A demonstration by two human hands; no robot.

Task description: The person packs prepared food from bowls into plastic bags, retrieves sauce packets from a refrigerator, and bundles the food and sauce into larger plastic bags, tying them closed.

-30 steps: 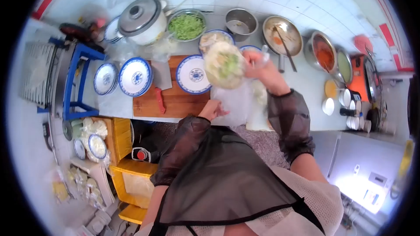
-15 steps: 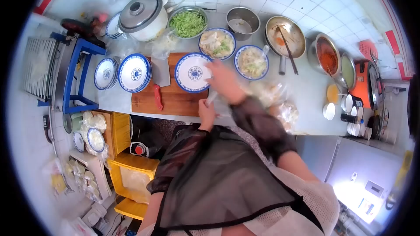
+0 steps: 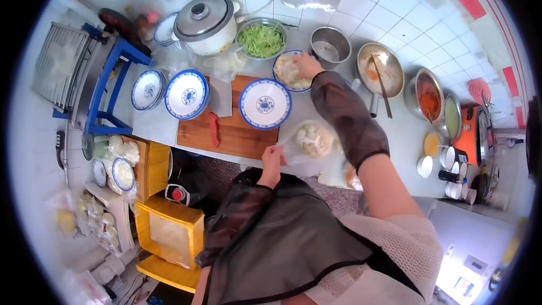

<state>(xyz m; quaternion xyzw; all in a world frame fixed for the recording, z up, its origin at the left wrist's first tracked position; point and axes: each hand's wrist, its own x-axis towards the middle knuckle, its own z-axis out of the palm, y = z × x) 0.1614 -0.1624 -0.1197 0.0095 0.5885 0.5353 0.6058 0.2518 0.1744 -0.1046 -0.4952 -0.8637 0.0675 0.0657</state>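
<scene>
The left hand [image 3: 272, 161] pinches the edge of a clear bag [image 3: 309, 140] with pale and green food inside. The bag lies on the tabletop [image 3: 389, 147], right of the wooden board [image 3: 245, 140]. The right hand [image 3: 307, 66] reaches to the far side and touches a blue-rimmed plate of food [image 3: 275, 72]; I cannot tell if its fingers are pinching anything. On the board sit a plate with a blue flower [image 3: 265, 104] and a knife with a red handle [image 3: 214, 130]. A bowl of green strips [image 3: 261, 39] stands behind.
</scene>
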